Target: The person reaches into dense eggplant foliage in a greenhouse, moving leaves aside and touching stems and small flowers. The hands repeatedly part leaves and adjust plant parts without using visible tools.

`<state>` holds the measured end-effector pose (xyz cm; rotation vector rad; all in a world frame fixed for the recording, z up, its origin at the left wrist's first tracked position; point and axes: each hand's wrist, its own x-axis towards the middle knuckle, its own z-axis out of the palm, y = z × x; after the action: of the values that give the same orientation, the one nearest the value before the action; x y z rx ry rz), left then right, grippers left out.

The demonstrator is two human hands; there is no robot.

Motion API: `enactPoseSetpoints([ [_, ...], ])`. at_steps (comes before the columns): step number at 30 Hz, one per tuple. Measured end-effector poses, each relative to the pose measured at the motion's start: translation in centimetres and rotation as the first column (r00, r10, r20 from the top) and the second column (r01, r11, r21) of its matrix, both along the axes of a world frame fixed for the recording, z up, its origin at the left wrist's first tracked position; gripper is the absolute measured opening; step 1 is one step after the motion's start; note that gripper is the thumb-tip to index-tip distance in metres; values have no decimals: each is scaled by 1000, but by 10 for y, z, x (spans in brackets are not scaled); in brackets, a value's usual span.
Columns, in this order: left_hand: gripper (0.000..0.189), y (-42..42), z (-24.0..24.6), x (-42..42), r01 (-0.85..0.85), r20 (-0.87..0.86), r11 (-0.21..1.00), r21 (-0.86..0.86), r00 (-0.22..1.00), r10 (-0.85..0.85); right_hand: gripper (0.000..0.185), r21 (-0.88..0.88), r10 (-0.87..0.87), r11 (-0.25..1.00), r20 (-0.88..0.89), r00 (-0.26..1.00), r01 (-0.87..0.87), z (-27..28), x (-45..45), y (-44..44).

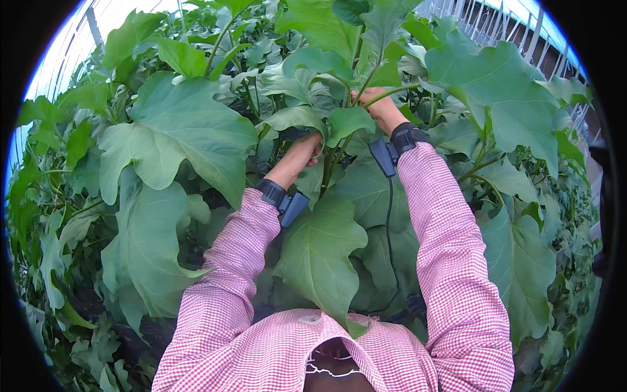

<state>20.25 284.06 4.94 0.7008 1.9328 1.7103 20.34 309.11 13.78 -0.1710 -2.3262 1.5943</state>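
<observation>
Both my hands reach in among the broad leaves of an eggplant-like plant. My left hand (309, 147) is left of the upright plant stems (329, 169), partly behind a curled leaf (298, 117); its fingertips are mostly hidden. Higher up and to the right, my right hand (378, 105) is at the upper stem (367, 81), its fingers bent beside it; foliage covers part of them, so its hold cannot be told. A large lobed leaf (318, 245) hangs below the hands. Each wrist wears a black strap with a dark device, the left one (294, 208) and the right one (383, 157).
Wide leaves spread at left (181, 132) and right (504, 98). A black cable (390, 225) hangs from the right wrist device down toward my body. Dense plants stand all around, with pale strings (534, 34) at the upper right and dark ground sheeting partly visible at lower left.
</observation>
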Motion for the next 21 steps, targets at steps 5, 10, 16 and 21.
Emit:
enactPoseSetpoints([
  [5, 39, 2, -3, 6, 21, 25, 996, 88, 999, -24, 20, -147, -123, 981, 20, 992, 125, -10, -17, 1],
  [10, 36, -2, -3, 2, -86, 144, 990, 109, 987, 70, 19, -332, -12, 943, 34, 999, 22, -11, -32, -5],
  [16, 41, -20, 7, -20, -104, 232, 994, 28, 968, 95, 31, -352, 85, 926, -158, 984, -136, -8, 29, -35],
  [21, 39, -34, 12, -34, 68, 311, 994, 81, 946, -90, 36, -2, 18, 1000, -367, 930, -20, -25, 87, -81],
])
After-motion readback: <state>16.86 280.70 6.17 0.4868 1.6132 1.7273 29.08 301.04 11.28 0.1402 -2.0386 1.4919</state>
